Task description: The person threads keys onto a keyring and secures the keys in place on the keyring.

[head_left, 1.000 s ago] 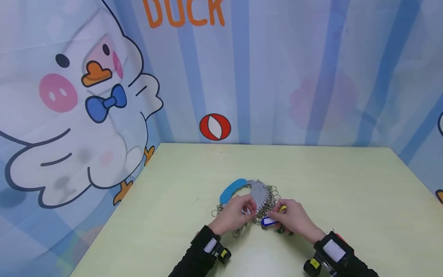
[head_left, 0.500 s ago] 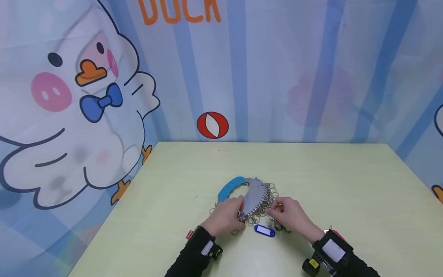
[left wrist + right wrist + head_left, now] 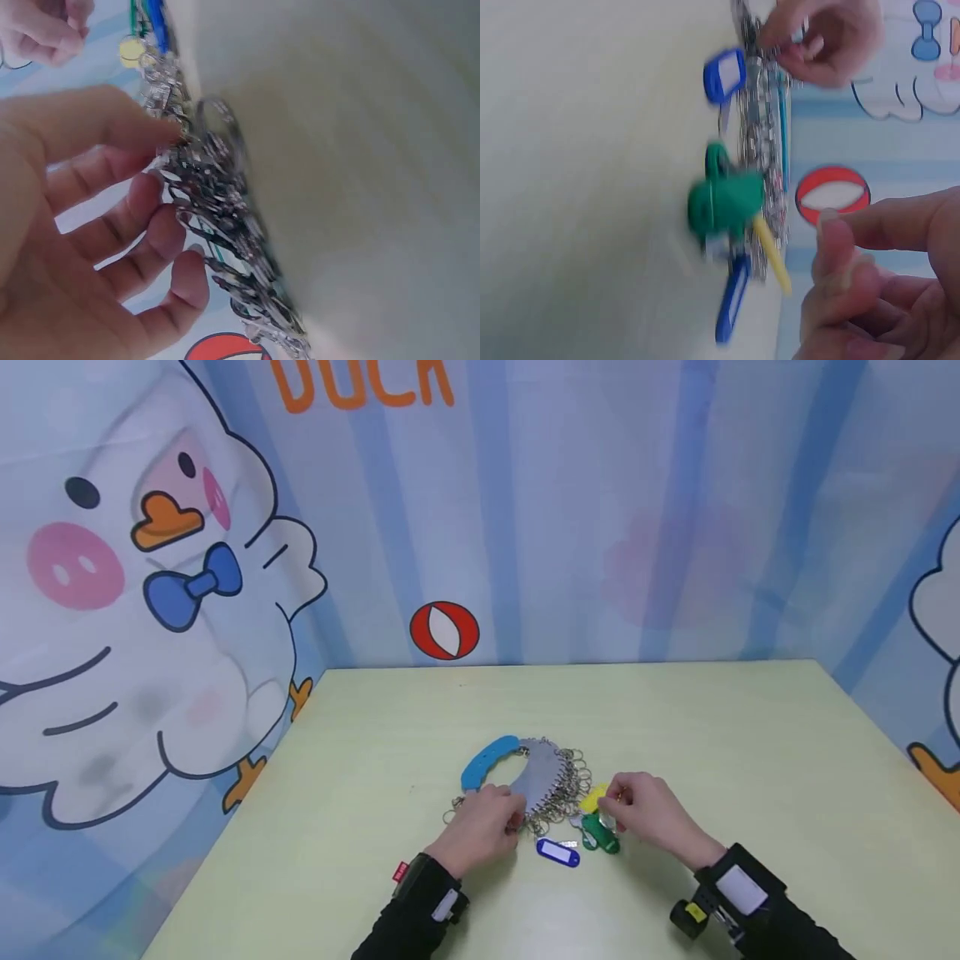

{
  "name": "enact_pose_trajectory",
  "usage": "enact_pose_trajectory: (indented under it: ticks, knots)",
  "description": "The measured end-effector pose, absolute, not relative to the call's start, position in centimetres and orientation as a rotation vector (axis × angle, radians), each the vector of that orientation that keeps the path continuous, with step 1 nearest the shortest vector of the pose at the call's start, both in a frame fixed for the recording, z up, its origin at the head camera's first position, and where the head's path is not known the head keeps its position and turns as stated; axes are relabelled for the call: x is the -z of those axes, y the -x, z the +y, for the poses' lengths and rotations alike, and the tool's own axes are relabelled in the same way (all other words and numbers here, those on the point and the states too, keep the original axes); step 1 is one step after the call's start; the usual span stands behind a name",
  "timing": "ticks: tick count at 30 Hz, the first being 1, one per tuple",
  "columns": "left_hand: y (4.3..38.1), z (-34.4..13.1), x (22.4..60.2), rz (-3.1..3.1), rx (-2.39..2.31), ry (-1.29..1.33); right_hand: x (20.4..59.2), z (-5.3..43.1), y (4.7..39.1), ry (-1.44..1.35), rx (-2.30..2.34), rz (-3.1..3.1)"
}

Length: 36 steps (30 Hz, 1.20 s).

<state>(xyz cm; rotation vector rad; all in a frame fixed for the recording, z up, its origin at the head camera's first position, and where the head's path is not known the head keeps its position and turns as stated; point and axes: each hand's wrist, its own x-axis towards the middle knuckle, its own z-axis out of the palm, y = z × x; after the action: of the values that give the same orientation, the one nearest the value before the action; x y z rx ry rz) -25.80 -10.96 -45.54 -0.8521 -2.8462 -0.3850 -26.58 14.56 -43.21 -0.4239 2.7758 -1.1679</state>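
A large round key holder with a blue handle point(image 3: 489, 762) and a grey plate point(image 3: 538, 774) lies on the table, its edge lined with many small metal rings point(image 3: 567, 777). My left hand point(image 3: 487, 827) is at its near left side; in the left wrist view, thumb and fingers pinch the metal rings point(image 3: 214, 180). My right hand point(image 3: 651, 810) hovers just right of the tags, fingers loosely curled, nothing seen between them in the right wrist view. Beside it are a yellow tag point(image 3: 593, 797) and a green clip-like piece point(image 3: 600, 833). A blue key tag point(image 3: 558, 852) lies in front.
The pale table point(image 3: 750, 760) extends around the holder. A printed cloth backdrop point(image 3: 570, 527) with a duck rises behind and at the sides. In the right wrist view, a second blue tag point(image 3: 733, 300) shows below the green piece.
My right hand has moved off the blue tag and drawn slightly right and back. The blue tag now lies on the table, and the yellow and green pieces show more fully. My left hand stays at the holder.
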Motion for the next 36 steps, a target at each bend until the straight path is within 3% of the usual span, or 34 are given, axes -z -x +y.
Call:
enact_pose_trajectory:
  ticks: [11,19,25,31,36]
  knots:
    - [25.5,-10.0,45.4,-2.896,0.216,0.680,42.4,21.0,25.9,0.213,0.786,2.853]
    - [25.8,-9.6,44.6,-3.006,0.511,0.566,43.0,22.2,24.7,0.179,0.546,2.834]
    - [26.6,-10.0,44.1,-3.127,1.137,0.389,43.3,20.9,25.5,0.365,0.933,2.771]
    - [27.1,-10.5,43.8,-3.175,1.192,0.393,44.3,16.7,26.7,0.536,1.613,2.127]
    - [27.2,-10.4,43.9,-3.212,1.179,0.320,45.2,11.4,26.8,0.486,1.772,1.600]
